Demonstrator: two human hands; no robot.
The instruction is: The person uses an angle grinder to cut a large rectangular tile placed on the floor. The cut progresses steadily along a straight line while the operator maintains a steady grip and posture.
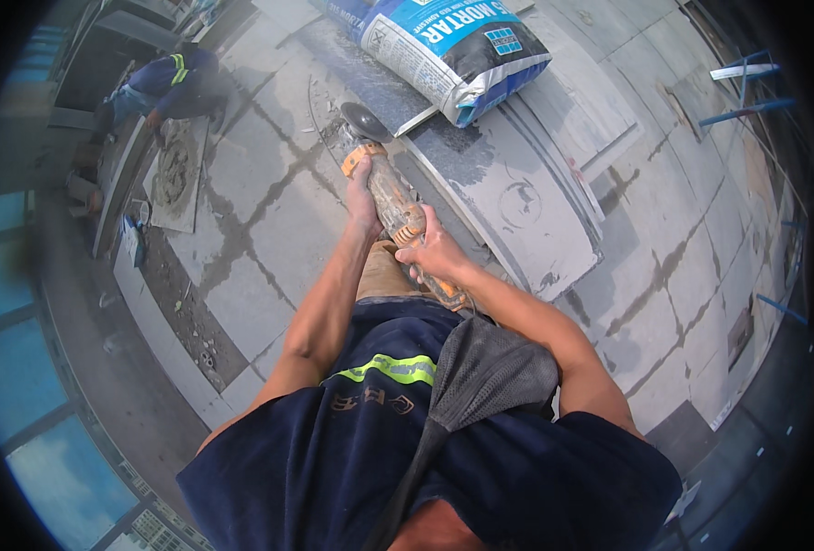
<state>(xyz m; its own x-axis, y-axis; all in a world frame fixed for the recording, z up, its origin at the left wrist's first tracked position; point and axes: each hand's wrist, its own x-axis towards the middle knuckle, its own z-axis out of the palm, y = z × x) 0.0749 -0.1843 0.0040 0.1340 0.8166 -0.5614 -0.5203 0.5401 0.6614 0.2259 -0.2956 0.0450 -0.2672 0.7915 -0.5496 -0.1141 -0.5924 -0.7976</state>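
An orange, dust-covered angle grinder point(395, 200) is held in both of my hands, pointing away from me. My left hand point(362, 195) is closed round its front part, just behind the orange head. Farther back, my right hand point(433, 250) grips the rear of the body. At the far end sits a dark round disc point(367, 121), close to the edge of a grey stone slab point(480, 147). Whether the disc touches the slab I cannot tell. A blue and white mortar bag point(457, 50) lies on the slabs, right of the disc.
At the far left a person point(170, 84) in dark clothes bends over a board point(191, 174) bearing wet mortar. A debris-filled strip point(182, 303) runs along the left. Blue metal bars point(747, 111) stand at the right. Large grey tiles point(269, 241) cover the floor.
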